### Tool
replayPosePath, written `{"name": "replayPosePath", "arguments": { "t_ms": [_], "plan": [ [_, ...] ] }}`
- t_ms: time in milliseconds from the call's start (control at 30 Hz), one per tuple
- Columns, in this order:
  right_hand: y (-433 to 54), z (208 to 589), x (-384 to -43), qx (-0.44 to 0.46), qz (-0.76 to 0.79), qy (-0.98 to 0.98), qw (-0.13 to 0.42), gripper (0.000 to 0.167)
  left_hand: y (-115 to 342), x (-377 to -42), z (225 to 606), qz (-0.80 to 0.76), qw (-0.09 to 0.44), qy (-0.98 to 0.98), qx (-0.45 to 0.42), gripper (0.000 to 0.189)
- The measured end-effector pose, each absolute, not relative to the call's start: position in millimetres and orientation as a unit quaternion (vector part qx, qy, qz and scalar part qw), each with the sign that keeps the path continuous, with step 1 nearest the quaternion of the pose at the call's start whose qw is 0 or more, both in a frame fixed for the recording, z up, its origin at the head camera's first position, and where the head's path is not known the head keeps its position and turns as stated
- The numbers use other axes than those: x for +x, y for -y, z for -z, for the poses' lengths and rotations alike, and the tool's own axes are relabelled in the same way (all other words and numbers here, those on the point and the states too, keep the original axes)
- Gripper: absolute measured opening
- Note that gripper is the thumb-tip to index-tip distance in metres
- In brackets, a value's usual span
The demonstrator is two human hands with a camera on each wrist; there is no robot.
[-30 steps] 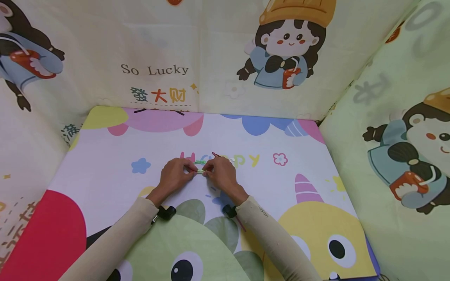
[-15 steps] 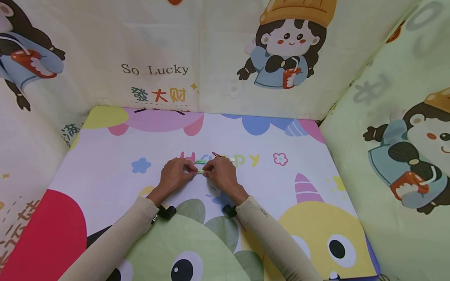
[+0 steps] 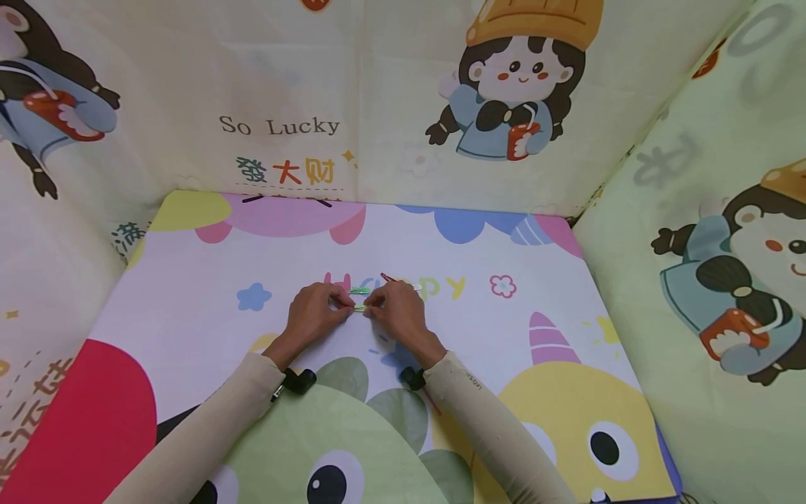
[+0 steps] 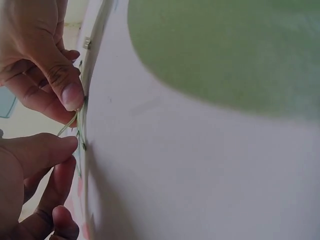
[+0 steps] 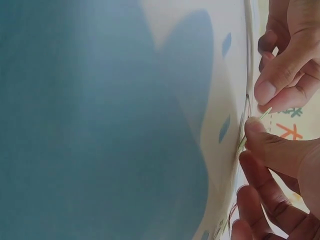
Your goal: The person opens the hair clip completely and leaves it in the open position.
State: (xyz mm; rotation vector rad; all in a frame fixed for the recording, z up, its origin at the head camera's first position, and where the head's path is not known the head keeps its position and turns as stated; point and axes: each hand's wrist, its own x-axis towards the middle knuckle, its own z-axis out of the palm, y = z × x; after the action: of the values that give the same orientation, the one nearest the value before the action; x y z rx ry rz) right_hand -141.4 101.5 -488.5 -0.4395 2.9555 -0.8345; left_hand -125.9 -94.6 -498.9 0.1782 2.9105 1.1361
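Note:
A thin light-green cord (image 3: 359, 308) stretches in the small gap between both hands, close over the printed table cover. My left hand (image 3: 317, 311) pinches one end with thumb and forefinger. From the other side, my right hand (image 3: 398, 308) pinches the cord the same way; its remaining fingers are bent. In the left wrist view the cord (image 4: 69, 123) appears as fine pale strands at the fingertips. Just beyond the hands lies a second small green bundle (image 3: 359, 290).
Behind the right hand are a dark red thin piece (image 3: 387, 277) and a small white piece (image 3: 416, 287), partly hidden by that hand. The cartoon-printed table cover (image 3: 208, 301) meets patterned cloth walls (image 3: 390, 175) at the back and both sides.

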Motion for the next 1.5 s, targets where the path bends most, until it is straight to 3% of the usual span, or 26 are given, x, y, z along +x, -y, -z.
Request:
{"name": "replayPosePath", "arguments": {
  "t_ms": [767, 1233, 1500],
  "plan": [
    [-129.4, 480.4, -147.7, -0.081, 0.330, -0.940, -0.024, 0.012, 85.8, -135.4, 487.1, -0.399, -0.039, -0.913, 0.076, 0.008],
    [-149.6, 479.0, -163.2, -0.063, 0.315, -0.946, -0.049, 0.013, 64.8, -155.8, 480.4, -0.372, -0.023, -0.925, 0.069, 0.013],
    [-151.0, 479.5, -170.4, -0.042, 0.306, -0.951, -0.036, 0.010, 54.4, -172.7, 476.5, -0.357, -0.008, -0.932, 0.059, 0.016]
  ]
}}
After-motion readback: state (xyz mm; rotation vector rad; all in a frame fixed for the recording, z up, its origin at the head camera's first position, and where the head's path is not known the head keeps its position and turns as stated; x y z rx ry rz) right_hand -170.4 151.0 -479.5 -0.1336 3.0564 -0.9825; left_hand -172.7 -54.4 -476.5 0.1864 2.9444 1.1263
